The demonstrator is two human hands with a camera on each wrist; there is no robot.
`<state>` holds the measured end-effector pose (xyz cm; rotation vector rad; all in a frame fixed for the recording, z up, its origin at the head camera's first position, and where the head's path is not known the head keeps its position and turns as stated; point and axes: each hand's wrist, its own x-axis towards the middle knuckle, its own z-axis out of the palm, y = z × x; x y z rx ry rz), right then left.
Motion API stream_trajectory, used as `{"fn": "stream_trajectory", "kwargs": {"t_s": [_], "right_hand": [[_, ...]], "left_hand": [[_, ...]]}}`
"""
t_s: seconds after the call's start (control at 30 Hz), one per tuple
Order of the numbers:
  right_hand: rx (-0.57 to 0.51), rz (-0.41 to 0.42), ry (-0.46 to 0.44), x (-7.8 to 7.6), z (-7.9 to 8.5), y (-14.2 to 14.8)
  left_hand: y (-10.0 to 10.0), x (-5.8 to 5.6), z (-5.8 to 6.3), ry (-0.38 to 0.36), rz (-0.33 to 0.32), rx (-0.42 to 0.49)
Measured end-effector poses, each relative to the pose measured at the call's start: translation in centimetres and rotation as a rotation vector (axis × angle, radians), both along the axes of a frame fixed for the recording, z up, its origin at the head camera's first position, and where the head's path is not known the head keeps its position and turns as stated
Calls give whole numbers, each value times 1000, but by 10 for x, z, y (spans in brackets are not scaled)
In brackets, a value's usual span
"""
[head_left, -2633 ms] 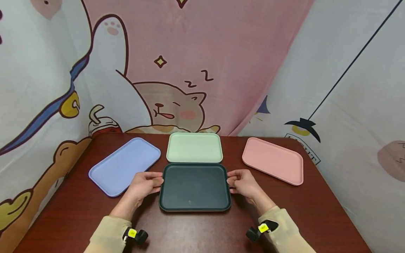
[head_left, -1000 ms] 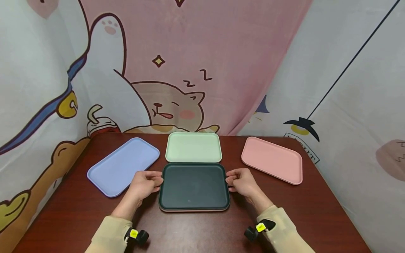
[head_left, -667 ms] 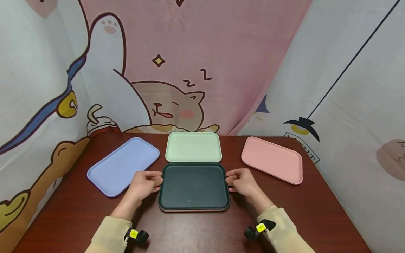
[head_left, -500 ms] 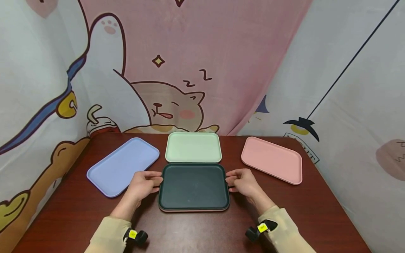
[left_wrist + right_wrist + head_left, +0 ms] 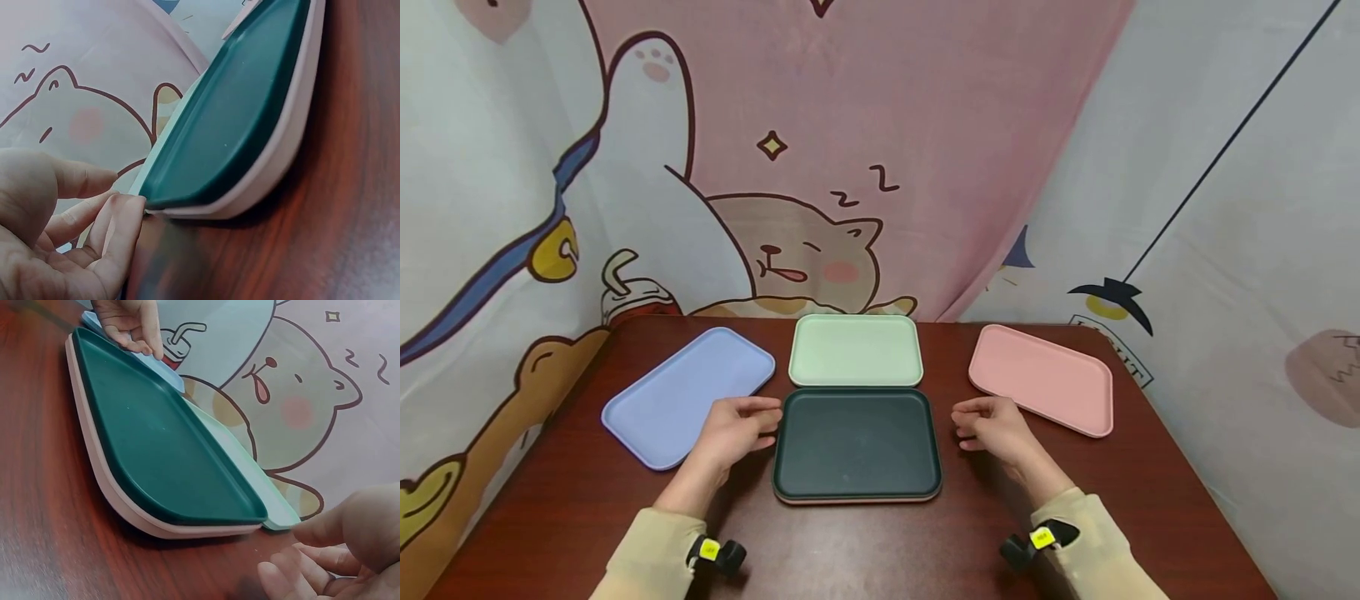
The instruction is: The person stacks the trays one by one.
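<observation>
My left hand (image 5: 735, 429) and right hand (image 5: 997, 432) are apart, one on each side of the dark green tray (image 5: 857, 446), fingers loosely bent and thumbs separate from the other fingertips. The tray lies flat on the desk (image 5: 857, 550) between them. My left fingertips are right at its left edge; I cannot tell whether they touch it. My right hand stands clear of the opposite edge, with a strip of desk showing in the gap. Under the dark green tray runs a pale pink layer (image 5: 297, 125), its edge following the same rounded corners.

Beyond my hands and between them is the light green tray (image 5: 856, 350), its near side right against the far edge of the dark one. The blue tray (image 5: 688, 396) lies aslant, beyond and to the left of my left hand, which covers a little of its near edge in the head view. The pink tray (image 5: 1045, 379) lies aslant beyond my right hand, off to its right. Farther out, past the desk, hangs a cloth (image 5: 925, 150) printed with a sleeping cat.
</observation>
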<state>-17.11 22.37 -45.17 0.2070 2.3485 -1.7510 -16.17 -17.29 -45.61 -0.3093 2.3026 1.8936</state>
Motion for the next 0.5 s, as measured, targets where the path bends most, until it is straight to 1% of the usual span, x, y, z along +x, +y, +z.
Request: {"fn": "stream_trajectory", "kwargs": {"t_s": [0.23,0.5], "right_hand": [[-6,-9,8,1,6,16],[-11,-37,25,2,16,34]], "left_hand": [[7,-6,10,7,-26,-15],[24,-17,20,34,-60,0]]}}
